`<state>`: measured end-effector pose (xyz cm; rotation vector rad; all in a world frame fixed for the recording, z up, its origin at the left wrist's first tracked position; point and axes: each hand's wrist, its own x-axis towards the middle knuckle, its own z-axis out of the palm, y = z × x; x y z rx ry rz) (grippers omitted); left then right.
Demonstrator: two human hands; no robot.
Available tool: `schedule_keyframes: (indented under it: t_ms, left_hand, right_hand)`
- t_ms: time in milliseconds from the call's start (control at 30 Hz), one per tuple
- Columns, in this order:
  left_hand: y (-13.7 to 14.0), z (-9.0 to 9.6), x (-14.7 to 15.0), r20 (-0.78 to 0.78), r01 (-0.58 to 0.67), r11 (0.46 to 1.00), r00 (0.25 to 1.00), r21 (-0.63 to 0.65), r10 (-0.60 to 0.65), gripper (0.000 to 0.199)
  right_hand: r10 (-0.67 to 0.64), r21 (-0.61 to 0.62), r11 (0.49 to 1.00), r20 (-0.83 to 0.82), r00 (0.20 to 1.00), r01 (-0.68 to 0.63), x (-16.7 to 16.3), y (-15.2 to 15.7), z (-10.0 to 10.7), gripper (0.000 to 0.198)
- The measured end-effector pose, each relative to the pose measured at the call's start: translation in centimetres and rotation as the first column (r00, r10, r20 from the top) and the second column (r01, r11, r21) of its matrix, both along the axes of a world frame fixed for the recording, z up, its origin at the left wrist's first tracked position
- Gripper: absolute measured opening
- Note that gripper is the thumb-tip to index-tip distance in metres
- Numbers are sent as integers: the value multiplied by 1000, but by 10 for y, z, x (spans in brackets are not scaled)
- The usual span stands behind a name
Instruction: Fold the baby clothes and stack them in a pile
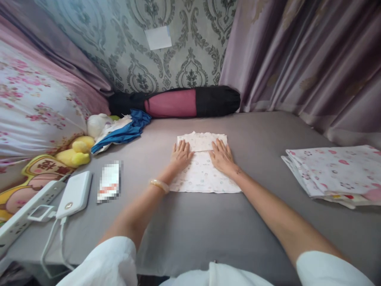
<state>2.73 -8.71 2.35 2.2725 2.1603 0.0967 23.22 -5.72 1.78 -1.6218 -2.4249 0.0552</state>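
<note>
A small white garment with a faint print (205, 172) lies on the grey-covered surface in front of me, its far part folded over toward me in a flat band. My left hand (181, 154) rests palm down on the left side of that band, fingers stretched away from me. On the right side of the band my right hand (222, 159) lies flat in the same way, its fingers spread. Neither hand grips the cloth. A pale bangle (160, 185) circles my left wrist.
Folded patterned cloths (339, 171) lie at the right. To the left are a white power bank (74, 194) with cables, a power strip (29, 210), a blurred packet (109, 180), plush toys (76, 151) and a blue-and-white cloth (125, 129). A long black-and-maroon bag (172, 102) lies along the wall.
</note>
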Motion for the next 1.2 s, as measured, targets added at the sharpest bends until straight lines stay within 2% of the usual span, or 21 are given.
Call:
schedule_keyframes:
  t_ms: [67,200,300,500,700,900,1067,1200]
  left_hand:
    - [-23,1,13,9,78,996,997,-33,-78,63]
    - [-67,0,30,57,280,955,960,-96,-275,61]
    - [-85,-1,26,74,303,948,952,-98,-297,62]
    - [-99,-5,2,72,199,979,978,-54,-195,61]
    - [-105,-12,-9,83,160,987,984,-1,-159,59]
    - [-118,-10,-29,165,-18,991,986,129,-3,53]
    - [-125,-6,-38,207,-243,956,956,166,207,34]
    - [-127,-4,-40,262,-277,956,934,97,244,32]
  right_hand:
    - [83,-47,995,2,997,-83,0,-26,1,59]
    - [228,-128,966,11,974,-225,4,-67,1,57]
    - [241,-117,964,20,970,-238,12,-78,1,55]
    - [193,-108,976,49,980,-187,30,-79,0,54]
    - [138,-86,987,57,989,-133,43,-82,-3,55]
    - [11,-6,1000,33,999,-11,65,-89,-2,54]
    - [-160,38,987,37,986,158,80,-100,14,34]
    - [-223,-26,974,9,975,223,85,-105,24,22]
